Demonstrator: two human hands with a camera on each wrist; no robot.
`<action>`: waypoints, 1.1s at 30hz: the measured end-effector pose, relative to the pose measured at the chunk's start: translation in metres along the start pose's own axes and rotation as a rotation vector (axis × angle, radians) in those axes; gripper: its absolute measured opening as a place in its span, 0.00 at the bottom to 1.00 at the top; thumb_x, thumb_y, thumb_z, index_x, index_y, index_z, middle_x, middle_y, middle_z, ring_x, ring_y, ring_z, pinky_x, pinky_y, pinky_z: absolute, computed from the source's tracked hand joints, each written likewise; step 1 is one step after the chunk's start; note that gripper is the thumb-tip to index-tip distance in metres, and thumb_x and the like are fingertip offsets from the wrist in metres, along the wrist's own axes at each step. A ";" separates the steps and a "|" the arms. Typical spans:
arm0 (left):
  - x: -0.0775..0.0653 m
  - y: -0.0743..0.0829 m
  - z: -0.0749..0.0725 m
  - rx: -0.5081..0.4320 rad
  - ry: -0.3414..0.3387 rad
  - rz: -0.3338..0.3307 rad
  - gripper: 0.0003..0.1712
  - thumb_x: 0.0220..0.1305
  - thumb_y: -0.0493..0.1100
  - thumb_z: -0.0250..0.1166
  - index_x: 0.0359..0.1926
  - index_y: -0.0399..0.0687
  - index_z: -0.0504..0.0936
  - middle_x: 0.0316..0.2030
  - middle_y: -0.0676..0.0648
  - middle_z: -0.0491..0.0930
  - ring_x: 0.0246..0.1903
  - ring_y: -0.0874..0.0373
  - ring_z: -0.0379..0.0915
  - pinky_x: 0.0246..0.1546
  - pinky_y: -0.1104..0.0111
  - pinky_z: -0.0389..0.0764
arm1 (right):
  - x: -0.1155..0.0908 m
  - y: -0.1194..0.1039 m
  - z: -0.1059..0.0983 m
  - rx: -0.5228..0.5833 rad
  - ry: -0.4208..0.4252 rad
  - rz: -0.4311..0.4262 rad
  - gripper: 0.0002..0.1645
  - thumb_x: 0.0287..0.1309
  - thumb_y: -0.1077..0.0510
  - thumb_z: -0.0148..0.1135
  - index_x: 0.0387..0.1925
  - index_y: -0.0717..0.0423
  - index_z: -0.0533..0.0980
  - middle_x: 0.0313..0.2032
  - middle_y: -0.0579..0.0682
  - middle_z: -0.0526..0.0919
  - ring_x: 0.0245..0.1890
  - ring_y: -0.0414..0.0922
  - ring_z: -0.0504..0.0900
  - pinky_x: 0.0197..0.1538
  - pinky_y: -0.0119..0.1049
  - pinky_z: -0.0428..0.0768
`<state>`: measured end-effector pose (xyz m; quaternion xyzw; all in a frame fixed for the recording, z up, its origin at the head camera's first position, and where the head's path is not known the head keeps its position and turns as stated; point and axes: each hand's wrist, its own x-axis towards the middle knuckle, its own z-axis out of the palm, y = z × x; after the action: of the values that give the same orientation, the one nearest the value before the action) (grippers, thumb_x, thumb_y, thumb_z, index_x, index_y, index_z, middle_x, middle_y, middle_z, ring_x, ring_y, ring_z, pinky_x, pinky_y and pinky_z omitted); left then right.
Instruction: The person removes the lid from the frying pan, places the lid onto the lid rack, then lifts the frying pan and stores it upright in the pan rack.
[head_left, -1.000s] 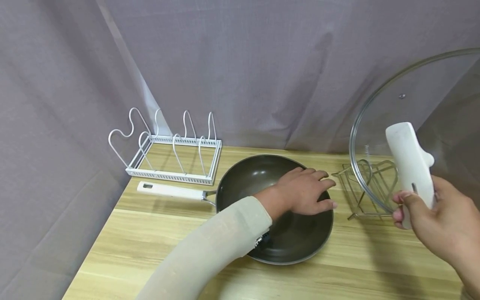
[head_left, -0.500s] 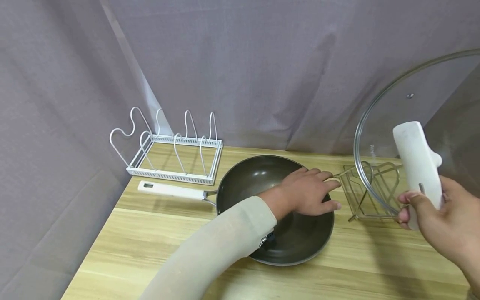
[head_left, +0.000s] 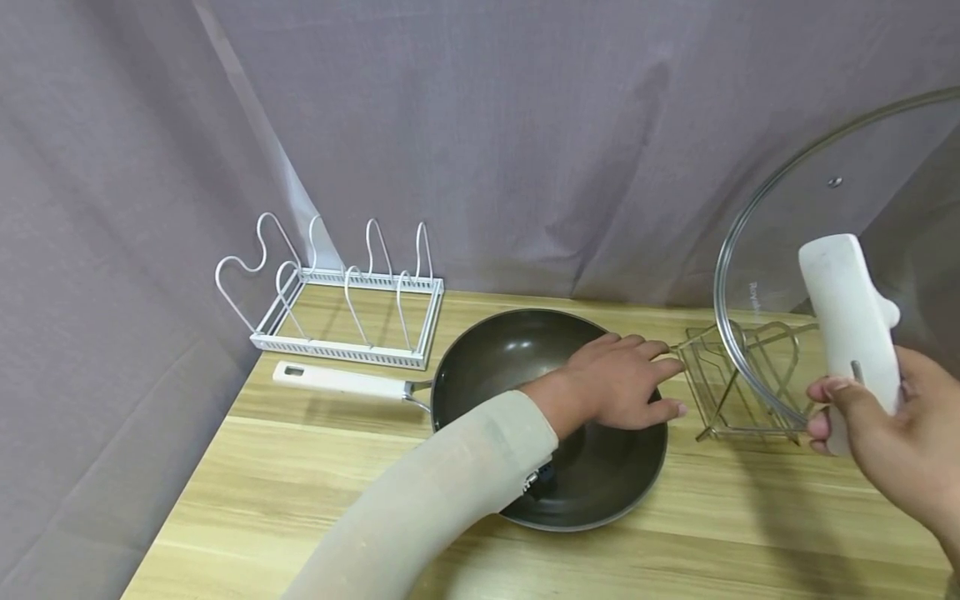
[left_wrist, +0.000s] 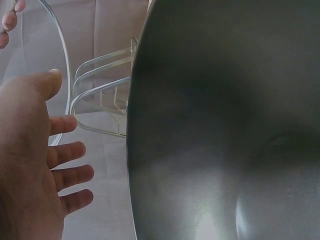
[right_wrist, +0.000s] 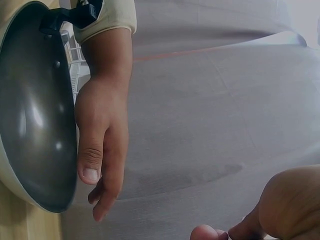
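My left hand (head_left: pixel 622 385) hovers over the right side of a dark frying pan (head_left: pixel 510 354), fingers spread and holding nothing. In the left wrist view the same hand (left_wrist: pixel 30 150) shows its loosely extended fingers beside the pan's edge. At the right, my right hand (head_left: pixel 900 442) grips the lower end of the white handle (head_left: pixel 851 317) on a large glass lid (head_left: pixel 772 242). The lid is tilted up on edge, and its right part runs out of the head view. Behind its lower rim stands a gold wire rack (head_left: pixel 705 398), partly seen through the glass.
A white rack with wire dividers (head_left: pixel 341 354) stands at the back left of the wooden table (head_left: pixel 285 483). The pan's white handle (head_left: pixel 341 381) points left in front of it. A grey curtain (head_left: pixel 487 150) hangs behind.
My right hand has moved the lid rightward and slightly up, uncovering more of the gold wire rack. The left hand has shifted a little to the right. The pan stays put.
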<state>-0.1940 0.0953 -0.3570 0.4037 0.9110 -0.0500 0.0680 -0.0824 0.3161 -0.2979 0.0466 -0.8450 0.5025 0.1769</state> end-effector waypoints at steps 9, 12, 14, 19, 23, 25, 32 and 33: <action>0.004 -0.001 0.001 -0.007 -0.012 -0.007 0.41 0.71 0.79 0.31 0.80 0.79 0.47 0.79 0.64 0.46 0.77 0.62 0.42 0.75 0.62 0.47 | 0.002 0.003 -0.001 0.120 -0.009 0.005 0.24 0.66 0.79 0.48 0.38 0.46 0.77 0.25 0.42 0.85 0.15 0.37 0.81 0.18 0.30 0.80; 0.005 0.000 0.001 -0.003 -0.014 -0.008 0.41 0.71 0.78 0.31 0.80 0.78 0.47 0.79 0.64 0.46 0.77 0.62 0.41 0.76 0.62 0.46 | 0.002 0.005 -0.002 0.134 -0.012 0.003 0.24 0.66 0.79 0.48 0.39 0.46 0.77 0.25 0.43 0.85 0.15 0.38 0.81 0.18 0.30 0.79; 0.007 0.001 0.001 -0.002 -0.014 -0.006 0.40 0.71 0.78 0.32 0.80 0.78 0.47 0.79 0.64 0.46 0.77 0.62 0.41 0.76 0.62 0.45 | 0.002 0.006 -0.001 0.170 -0.015 0.002 0.24 0.66 0.79 0.48 0.38 0.47 0.77 0.25 0.43 0.85 0.14 0.38 0.81 0.17 0.30 0.79; 0.011 0.003 0.001 -0.009 -0.017 -0.007 0.40 0.72 0.78 0.33 0.80 0.79 0.47 0.79 0.65 0.45 0.77 0.64 0.40 0.76 0.62 0.44 | 0.003 0.010 -0.001 0.295 -0.016 0.000 0.23 0.65 0.80 0.47 0.38 0.51 0.77 0.24 0.46 0.85 0.14 0.39 0.81 0.16 0.29 0.78; 0.014 0.006 0.000 -0.001 -0.010 -0.002 0.40 0.71 0.78 0.32 0.80 0.79 0.47 0.79 0.65 0.44 0.78 0.63 0.38 0.76 0.62 0.43 | 0.003 0.010 -0.002 0.325 -0.013 0.000 0.23 0.65 0.80 0.47 0.39 0.52 0.77 0.24 0.46 0.85 0.14 0.39 0.81 0.16 0.29 0.78; 0.015 0.007 -0.001 0.002 -0.006 -0.003 0.40 0.71 0.78 0.32 0.80 0.80 0.47 0.79 0.65 0.44 0.78 0.63 0.36 0.76 0.62 0.42 | 0.003 0.010 -0.003 0.320 -0.008 0.000 0.23 0.65 0.80 0.47 0.39 0.52 0.77 0.24 0.46 0.85 0.14 0.39 0.81 0.16 0.29 0.78; 0.018 0.009 0.000 -0.003 -0.003 -0.012 0.40 0.71 0.78 0.33 0.80 0.81 0.46 0.79 0.65 0.43 0.78 0.63 0.35 0.76 0.62 0.41 | 0.004 0.011 -0.005 0.195 0.039 -0.003 0.21 0.65 0.79 0.47 0.40 0.51 0.74 0.23 0.42 0.85 0.12 0.37 0.80 0.15 0.29 0.78; 0.019 0.009 -0.001 -0.001 0.001 -0.009 0.40 0.71 0.78 0.33 0.80 0.80 0.46 0.79 0.65 0.43 0.78 0.63 0.36 0.76 0.62 0.41 | 0.004 0.011 -0.005 0.194 0.048 -0.004 0.20 0.65 0.80 0.47 0.40 0.52 0.73 0.23 0.42 0.85 0.12 0.37 0.80 0.14 0.29 0.77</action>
<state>-0.1999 0.1153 -0.3596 0.3997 0.9128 -0.0498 0.0676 -0.0874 0.3266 -0.3038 0.0529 -0.7879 0.5825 0.1928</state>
